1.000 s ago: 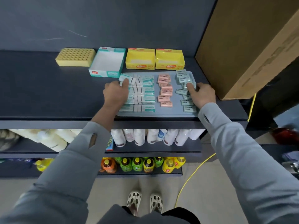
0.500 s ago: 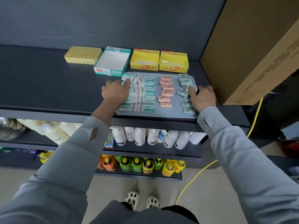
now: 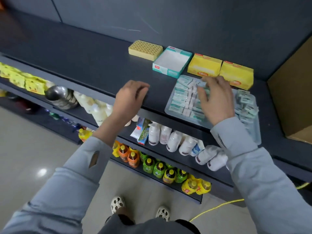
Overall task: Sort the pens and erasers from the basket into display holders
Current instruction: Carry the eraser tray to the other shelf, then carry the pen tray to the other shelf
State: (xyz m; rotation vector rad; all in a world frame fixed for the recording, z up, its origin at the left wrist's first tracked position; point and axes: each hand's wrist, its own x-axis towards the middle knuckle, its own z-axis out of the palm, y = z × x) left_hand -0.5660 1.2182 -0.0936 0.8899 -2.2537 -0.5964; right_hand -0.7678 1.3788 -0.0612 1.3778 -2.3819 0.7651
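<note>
Shelf top: dark, viewed from above at a slant, head camera only.

Left hand: resting palm-down at front edge of shelf top, fingers loosely bent, nothing held, well apart from tray.

Right hand: over translucent tray set at front edge of shelf top, right of centre. Fingertips curled down on one eraser at far end of the teal rows, thumb spread toward near side. Picture blurred here; looks like a pinch.

Tray contents: teal-and-white erasers lying in rows in left part, grey-green erasers in a column along right part. Middle hidden by the hand.

Behind tray, left to right: yellow block with holes, open teal-and-white box showing white inside, two closed yellow boxes side by side, just beyond the fingertips.

Far right, same shelf: cardboard carton.

Below: white bottles lying on next shelf, coloured drink bottles one shelf lower.

Hands well apart from each other, grey sleeves on both arms.
</note>
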